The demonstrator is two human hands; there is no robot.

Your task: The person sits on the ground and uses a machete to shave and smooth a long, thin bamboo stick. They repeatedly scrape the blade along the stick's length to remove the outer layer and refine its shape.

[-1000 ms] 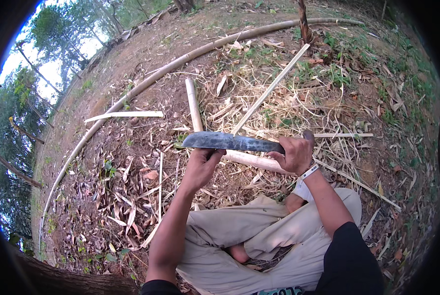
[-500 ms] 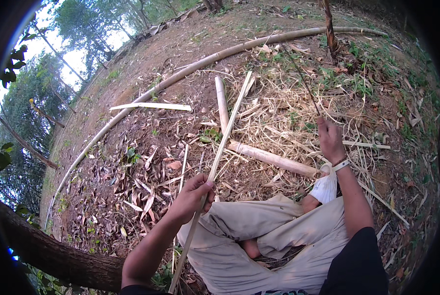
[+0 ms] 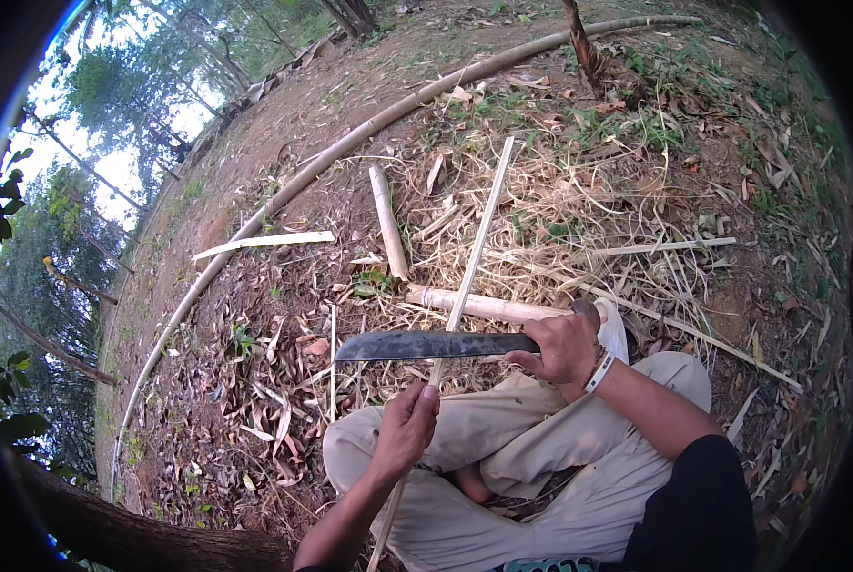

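Observation:
A long pale bamboo strip (image 3: 485, 224) runs up and away from beside my lap. My left hand (image 3: 408, 429) is closed round its lower part, near my left knee. My right hand (image 3: 560, 349) grips a machete (image 3: 398, 345) by its handle, the butt showing beyond my fist. The dark, broad blade points left and lies across the strip, just above my left hand. Whether the edge touches the strip I cannot tell. Behind the blade a cut bamboo length (image 3: 488, 304) lies on the ground, partly hidden by my right hand.
My crossed legs in light trousers (image 3: 503, 448) fill the near ground. Thin curly shavings (image 3: 560, 219) cover the ground ahead. A shorter bamboo piece (image 3: 387, 219), a split strip (image 3: 264, 242) and a long curved pole (image 3: 350, 141) lie beyond. A tree trunk (image 3: 141, 529) crosses the lower left.
My right hand has come down and inward from the right, and the machete now lies across the strip. My left hand stays closed on the strip. The whole view has shifted slightly.

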